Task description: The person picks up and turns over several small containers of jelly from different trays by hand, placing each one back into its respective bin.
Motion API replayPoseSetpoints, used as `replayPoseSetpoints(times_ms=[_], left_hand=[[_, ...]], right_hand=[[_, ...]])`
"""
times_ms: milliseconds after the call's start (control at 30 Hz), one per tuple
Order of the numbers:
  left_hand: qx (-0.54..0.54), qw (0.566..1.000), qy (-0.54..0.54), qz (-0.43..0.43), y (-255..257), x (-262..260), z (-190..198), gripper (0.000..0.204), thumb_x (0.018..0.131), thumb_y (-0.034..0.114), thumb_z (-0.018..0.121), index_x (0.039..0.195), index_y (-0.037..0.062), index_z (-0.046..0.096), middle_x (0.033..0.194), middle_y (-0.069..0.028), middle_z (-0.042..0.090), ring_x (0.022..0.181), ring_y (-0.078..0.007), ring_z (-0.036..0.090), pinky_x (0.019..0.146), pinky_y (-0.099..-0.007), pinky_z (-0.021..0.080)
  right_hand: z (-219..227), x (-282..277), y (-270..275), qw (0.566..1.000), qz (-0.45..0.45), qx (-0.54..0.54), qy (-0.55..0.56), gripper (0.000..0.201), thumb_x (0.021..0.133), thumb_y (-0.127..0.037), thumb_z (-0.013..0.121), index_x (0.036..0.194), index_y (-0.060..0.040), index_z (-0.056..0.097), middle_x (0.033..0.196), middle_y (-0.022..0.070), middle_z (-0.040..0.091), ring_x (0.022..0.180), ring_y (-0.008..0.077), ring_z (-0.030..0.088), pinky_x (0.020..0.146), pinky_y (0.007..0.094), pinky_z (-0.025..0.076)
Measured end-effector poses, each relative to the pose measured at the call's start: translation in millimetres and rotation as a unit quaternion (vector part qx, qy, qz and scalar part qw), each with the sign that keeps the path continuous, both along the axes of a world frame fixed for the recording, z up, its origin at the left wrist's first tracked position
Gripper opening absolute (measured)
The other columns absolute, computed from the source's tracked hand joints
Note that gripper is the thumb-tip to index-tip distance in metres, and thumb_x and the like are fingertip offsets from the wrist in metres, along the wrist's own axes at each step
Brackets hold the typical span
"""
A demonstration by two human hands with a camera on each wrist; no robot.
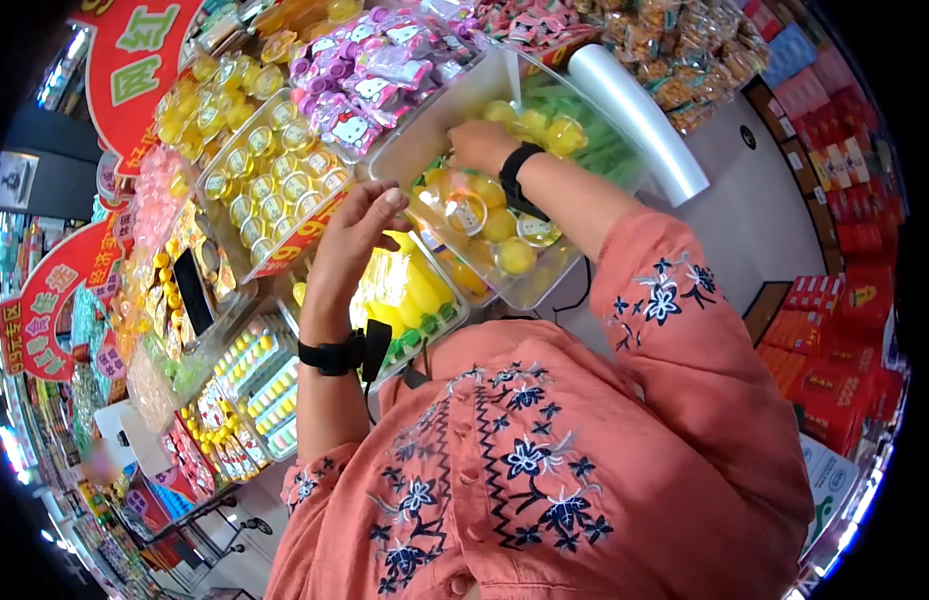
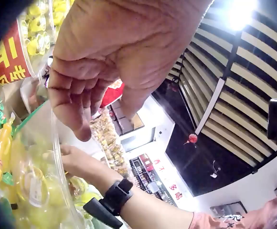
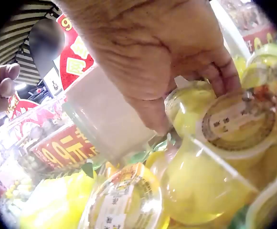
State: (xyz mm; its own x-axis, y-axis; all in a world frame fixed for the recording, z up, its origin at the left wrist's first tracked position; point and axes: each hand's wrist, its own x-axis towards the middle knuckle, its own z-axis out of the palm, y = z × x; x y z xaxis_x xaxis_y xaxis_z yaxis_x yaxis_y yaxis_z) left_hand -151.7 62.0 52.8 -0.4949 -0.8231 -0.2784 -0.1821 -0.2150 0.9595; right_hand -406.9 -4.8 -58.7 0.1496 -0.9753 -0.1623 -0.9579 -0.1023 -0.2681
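In the head view, the right hand [image 1: 479, 146] reaches inside a clear plastic bin [image 1: 529, 292] of yellow jelly cups [image 1: 515, 256]. Close up in the right wrist view, thumb and fingers of the right hand [image 3: 153, 57] pinch a yellow jelly cup [image 3: 190, 106] from above, beside a cup with a round printed lid [image 3: 241, 121]. The left hand [image 1: 356, 225] hangs in the air left of the bin, over the edge of a neighbouring tray. In the left wrist view the left hand [image 2: 114, 57] has loosely bent fingers and holds nothing.
A tray of yellow cups [image 1: 274, 190] stands at the left, and purple packets [image 1: 369, 65] lie behind. Bright yellow items [image 1: 409, 290] fill a tray nearer the body. A plastic roll [image 1: 639, 125] lies along the bin's right side, near green items [image 1: 584, 125].
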Motion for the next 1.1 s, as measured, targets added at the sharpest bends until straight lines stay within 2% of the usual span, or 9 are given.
replayPoseSetpoints(times_ms=[133, 233, 300, 367, 567, 700, 733, 933, 1100], left_hand=[[0.010, 1.000, -0.012, 0.007, 5.6, -9.0, -5.5, 0.038, 0.099, 0.033, 0.056, 0.122, 0.0032, 0.055, 0.108, -0.0049, 0.065, 0.087, -0.0128, 0.065, 0.072, -0.0268, 0.050], [0.017, 1.000, -0.009, 0.018, 2.8, -12.0, -6.0, 0.037, 0.099, 0.034, 0.056, 0.120, 0.0036, 0.056, 0.109, -0.0051, 0.065, 0.089, -0.0131, 0.065, 0.072, -0.0267, 0.050], [0.016, 0.999, 0.005, 0.038, -3.1, -11.6, -6.7, 0.037, 0.099, 0.034, 0.056, 0.120, 0.0037, 0.056, 0.109, -0.0053, 0.065, 0.091, -0.0133, 0.065, 0.072, -0.0266, 0.050], [0.010, 0.999, 0.008, 0.050, -6.1, -18.0, -2.0, 0.038, 0.099, 0.034, 0.055, 0.122, 0.0035, 0.055, 0.109, -0.0055, 0.065, 0.091, -0.0136, 0.065, 0.074, -0.0275, 0.051], [0.055, 0.984, 0.169, 0.032, -8.4, -46.1, 26.4, 0.046, 0.099, 0.032, 0.056, 0.133, 0.0014, 0.047, 0.110, -0.0082, 0.064, 0.094, -0.0168, 0.066, 0.083, -0.0351, 0.056], [0.032, 0.984, 0.172, 0.022, -14.9, -35.7, 23.2, 0.052, 0.097, 0.027, 0.060, 0.138, 0.0006, 0.040, 0.104, -0.0088, 0.063, 0.092, -0.0189, 0.067, 0.083, -0.0365, 0.058], [0.038, 0.983, 0.175, 0.027, -14.1, -33.9, 27.3, 0.055, 0.096, 0.024, 0.062, 0.139, 0.0008, 0.038, 0.098, -0.0081, 0.062, 0.090, -0.0193, 0.067, 0.081, -0.0350, 0.058], [0.057, 0.973, 0.217, 0.045, -27.6, -18.5, 16.4, 0.052, 0.097, 0.018, 0.058, 0.141, 0.0022, 0.034, 0.099, -0.0060, 0.062, 0.090, -0.0200, 0.068, 0.081, -0.0353, 0.057], [0.102, 0.952, 0.287, 0.042, -41.7, -2.3, 1.3, 0.045, 0.099, 0.015, 0.052, 0.140, 0.0048, 0.036, 0.108, -0.0046, 0.062, 0.095, -0.0202, 0.066, 0.083, -0.0370, 0.056]], right_hand=[[-18.9, -4.1, -0.9, 0.996, 0.030, -0.068, -0.055, 0.031, 0.078, -0.023, 0.067, 0.102, -0.0028, 0.066, 0.091, 0.0186, 0.067, 0.088, 0.0347, 0.065, 0.078, 0.0445, 0.052], [0.4, -16.8, -3.6, 0.977, 0.061, -0.016, -0.205, 0.028, 0.078, -0.022, 0.067, 0.097, -0.0020, 0.064, 0.086, 0.0142, 0.066, 0.082, 0.0262, 0.064, 0.073, 0.0379, 0.050], [49.7, -29.2, 8.3, 0.924, -0.006, 0.089, -0.373, 0.031, 0.083, -0.026, 0.068, 0.101, -0.0016, 0.062, 0.088, 0.0044, 0.064, 0.086, 0.0131, 0.060, 0.078, 0.0275, 0.048], [80.9, -31.5, 18.7, 0.855, 0.014, 0.132, -0.501, 0.037, 0.085, -0.023, 0.068, 0.113, -0.0013, 0.058, 0.107, 0.0065, 0.063, 0.100, 0.0142, 0.059, 0.087, 0.0275, 0.047], [126.0, -2.1, 47.8, 0.868, 0.149, -0.121, -0.459, 0.057, 0.080, -0.015, 0.071, 0.131, -0.0019, 0.048, 0.126, 0.0098, 0.054, 0.120, 0.0179, 0.051, 0.099, 0.0318, 0.043], [135.9, 17.9, 57.5, 0.888, 0.152, -0.219, -0.376, 0.063, 0.075, -0.012, 0.071, 0.134, -0.0060, 0.047, 0.128, 0.0142, 0.053, 0.122, 0.0281, 0.051, 0.104, 0.0371, 0.040], [134.7, 21.2, 56.1, 0.883, 0.154, -0.242, -0.371, 0.065, 0.073, -0.019, 0.076, 0.131, -0.0077, 0.048, 0.127, 0.0168, 0.053, 0.118, 0.0357, 0.053, 0.099, 0.0420, 0.045], [134.6, 37.8, 47.9, 0.868, 0.169, -0.276, -0.376, 0.068, 0.074, -0.016, 0.076, 0.134, -0.0048, 0.045, 0.128, 0.0177, 0.054, 0.120, 0.0356, 0.053, 0.101, 0.0411, 0.044], [121.5, 50.9, 36.5, 0.885, 0.142, -0.205, -0.394, 0.073, 0.074, -0.018, 0.079, 0.136, -0.0026, 0.043, 0.130, 0.0200, 0.056, 0.120, 0.0350, 0.055, 0.100, 0.0395, 0.044]])
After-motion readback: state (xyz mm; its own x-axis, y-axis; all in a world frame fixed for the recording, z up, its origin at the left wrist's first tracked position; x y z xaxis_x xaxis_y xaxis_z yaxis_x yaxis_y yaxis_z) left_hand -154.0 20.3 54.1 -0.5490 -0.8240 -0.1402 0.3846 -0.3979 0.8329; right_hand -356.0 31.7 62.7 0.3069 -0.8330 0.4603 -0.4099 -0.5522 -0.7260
